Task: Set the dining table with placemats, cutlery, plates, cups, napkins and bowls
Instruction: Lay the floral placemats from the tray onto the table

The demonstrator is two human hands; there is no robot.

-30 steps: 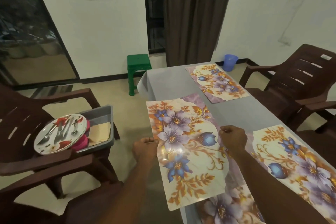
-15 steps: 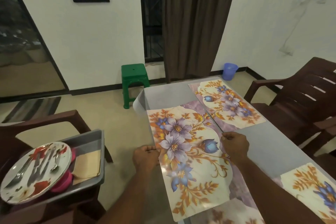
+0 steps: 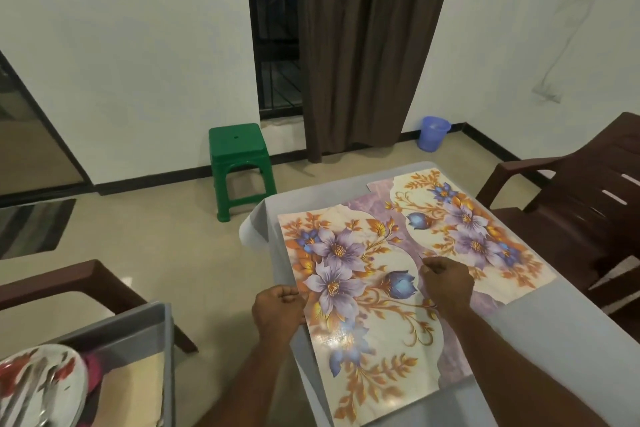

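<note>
Placemat (image 3: pixel 367 305) held over table's (image 3: pixel 554 329) left edge, near far-left corner, overlapping second placemat (image 3: pixel 464 229). Pinched at opposite long edges by left hand (image 3: pixel 277 314) and right hand (image 3: pixel 446 282), probably for squaring before release.

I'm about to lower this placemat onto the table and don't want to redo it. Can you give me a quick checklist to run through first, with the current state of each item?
1. Both hands hold the placemat: ok; left hand pinches its left edge, right hand its right edge.
2. Landing spot on the table is free of dishes: ok.
3. No overlap with the far placemat: not ok; the held mat's right edge covers part of it.
4. Mat within the table's left edge: cannot tell.
5. Mat lying flat: cannot tell; it may be held above the table.
6. Plate with cutlery waits in the grey tray: ok.
</note>
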